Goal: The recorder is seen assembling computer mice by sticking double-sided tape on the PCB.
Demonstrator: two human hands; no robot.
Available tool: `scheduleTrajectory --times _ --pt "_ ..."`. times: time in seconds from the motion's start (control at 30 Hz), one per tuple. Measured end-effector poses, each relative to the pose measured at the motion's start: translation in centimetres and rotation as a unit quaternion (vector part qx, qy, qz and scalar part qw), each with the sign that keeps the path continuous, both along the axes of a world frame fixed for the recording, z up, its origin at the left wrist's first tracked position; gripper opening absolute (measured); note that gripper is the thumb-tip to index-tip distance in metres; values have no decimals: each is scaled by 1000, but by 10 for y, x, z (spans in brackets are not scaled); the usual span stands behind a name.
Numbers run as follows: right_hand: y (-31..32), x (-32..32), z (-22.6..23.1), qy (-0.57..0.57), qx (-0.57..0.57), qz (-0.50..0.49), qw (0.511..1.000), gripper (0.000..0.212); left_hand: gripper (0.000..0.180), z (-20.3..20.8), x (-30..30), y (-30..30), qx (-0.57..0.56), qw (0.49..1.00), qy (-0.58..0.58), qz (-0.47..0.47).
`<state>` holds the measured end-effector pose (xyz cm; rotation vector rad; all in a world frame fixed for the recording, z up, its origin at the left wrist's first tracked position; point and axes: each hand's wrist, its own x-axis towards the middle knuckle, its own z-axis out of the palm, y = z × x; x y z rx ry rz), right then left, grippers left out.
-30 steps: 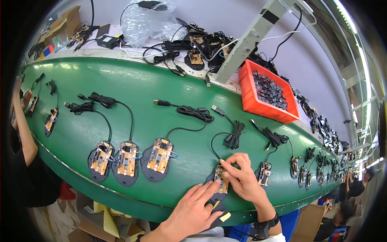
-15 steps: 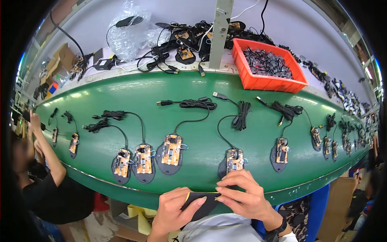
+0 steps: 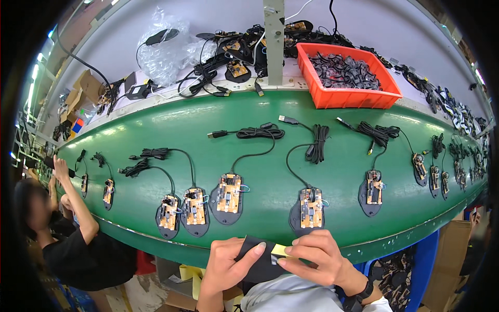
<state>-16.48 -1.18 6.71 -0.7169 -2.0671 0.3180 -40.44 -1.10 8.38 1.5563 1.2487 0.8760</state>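
My left hand (image 3: 228, 262) grips a thin black sheet (image 3: 261, 270) close to my body, its thumb pressed flat on the face. At the sheet's right edge, my right hand (image 3: 319, 260) pinches a small yellow piece (image 3: 279, 250) between thumb and fingers. A little grey patch shows beneath that piece; whether it is still stuck to the sheet is hard to see. Just beyond my right fingers lies a mouse base with an orange circuit board (image 3: 311, 210), its black cable (image 3: 320, 143) bundled behind it.
Several more mouse bases with boards and coiled cables, such as one board (image 3: 228, 195), lie along the green conveyor belt (image 3: 249, 112). Behind stand a red bin (image 3: 353, 99) of small dark parts and a metal post (image 3: 274, 47). To the left, a person (image 3: 78, 249) reaches over the belt.
The yellow piece at the sheet's right edge now shows more, held by my right fingers. The belt's contents appear shifted slightly right in view. The person's arm at left remains raised.
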Motion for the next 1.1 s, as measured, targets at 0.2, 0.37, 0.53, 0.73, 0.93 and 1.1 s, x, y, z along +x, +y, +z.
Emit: scheduleTrajectory --times 0.2,0.37,0.53,0.73,0.93,1.1 --pt "-6 2 -4 279 -247 71 925 24 15 6 11 6 -20 998 -40 -40" --pt "-5 21 -8 369 -370 20 852 20 11 4 29 10 102 991 1 -82" --pt "-8 46 -4 265 -196 -28 944 2 10 -4 33 18 23 996 59 -61" --pt "11 63 -8 340 -358 -163 854 17 32 -1 51 11 158 963 36 -216" --pt "26 60 -11 97 -362 -110 921 15 36 -16 78 1 273 920 204 -193" --pt "30 64 -9 90 -381 -125 912 15 39 -19 86 1 300 906 236 -184"
